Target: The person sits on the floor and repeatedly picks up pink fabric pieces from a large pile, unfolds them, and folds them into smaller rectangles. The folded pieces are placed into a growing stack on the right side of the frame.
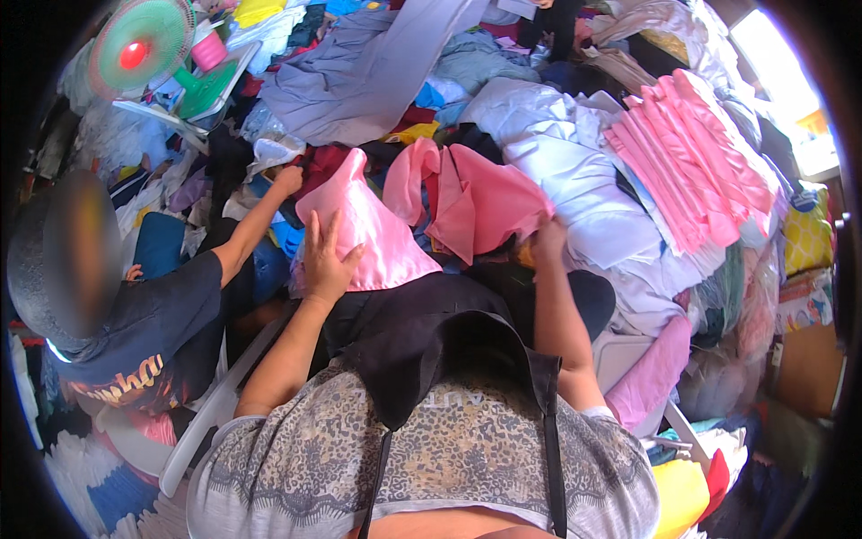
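A shiny pink satin cloth (377, 234) lies over my lap, part of it spread flat and part bunched up. My left hand (329, 262) rests on its left side with the fingers spread. On the other side, my right hand (549, 241) is closed on the edge of a raised, crumpled pink satin piece (498, 202). Folds hide whether the two pink parts are one cloth or two. A black cloth (404, 305) covers my lap beneath them.
Folded pink cloths (687, 162) are stacked on white fabric at the right. A green fan (144, 54) stands at the far left. Beside me sits another person (153, 314), one arm stretched toward the heap. Grey-blue fabric (359, 81) lies across the far pile.
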Demonstrator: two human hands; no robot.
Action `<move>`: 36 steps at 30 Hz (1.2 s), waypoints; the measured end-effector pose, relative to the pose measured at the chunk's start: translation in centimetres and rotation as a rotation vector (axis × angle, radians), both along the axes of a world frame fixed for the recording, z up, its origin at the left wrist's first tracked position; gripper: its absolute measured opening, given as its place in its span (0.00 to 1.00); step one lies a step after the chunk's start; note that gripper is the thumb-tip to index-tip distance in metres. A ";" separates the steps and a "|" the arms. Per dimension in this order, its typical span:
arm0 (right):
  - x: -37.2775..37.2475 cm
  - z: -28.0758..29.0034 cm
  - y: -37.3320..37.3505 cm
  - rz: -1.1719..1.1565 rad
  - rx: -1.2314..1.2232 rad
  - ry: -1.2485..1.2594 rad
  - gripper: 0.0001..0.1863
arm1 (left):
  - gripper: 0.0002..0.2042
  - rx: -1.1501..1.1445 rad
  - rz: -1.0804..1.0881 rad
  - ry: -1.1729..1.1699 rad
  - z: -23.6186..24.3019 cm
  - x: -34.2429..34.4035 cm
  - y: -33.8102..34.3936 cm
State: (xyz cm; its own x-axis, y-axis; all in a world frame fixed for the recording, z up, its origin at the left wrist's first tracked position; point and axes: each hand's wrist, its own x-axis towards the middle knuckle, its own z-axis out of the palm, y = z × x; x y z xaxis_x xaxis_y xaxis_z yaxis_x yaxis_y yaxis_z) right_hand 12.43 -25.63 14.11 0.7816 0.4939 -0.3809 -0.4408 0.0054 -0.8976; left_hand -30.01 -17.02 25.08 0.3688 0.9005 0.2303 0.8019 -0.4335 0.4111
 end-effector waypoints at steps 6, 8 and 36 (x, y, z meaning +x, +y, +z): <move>2.4 14.8 -6.1 0.108 0.244 0.234 0.04 | 0.39 -0.182 -0.391 -0.153 3.0 5.3 -4.0; 0.7 17.7 -6.3 0.163 0.309 0.280 0.05 | 0.41 -0.436 -0.665 -0.357 3.8 9.2 -5.2; -10.1 26.9 10.0 0.750 0.591 0.072 0.14 | 0.14 0.423 -0.279 -0.416 18.2 0.2 13.8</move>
State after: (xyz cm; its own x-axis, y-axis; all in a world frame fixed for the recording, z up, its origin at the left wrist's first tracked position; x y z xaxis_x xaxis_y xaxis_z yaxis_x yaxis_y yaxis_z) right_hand 2.30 -15.59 40.99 0.1681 0.9842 0.0561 -0.5674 0.1431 -0.8109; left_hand -29.80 -3.25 43.32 0.3790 0.5842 0.7176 0.4468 -0.7947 0.4109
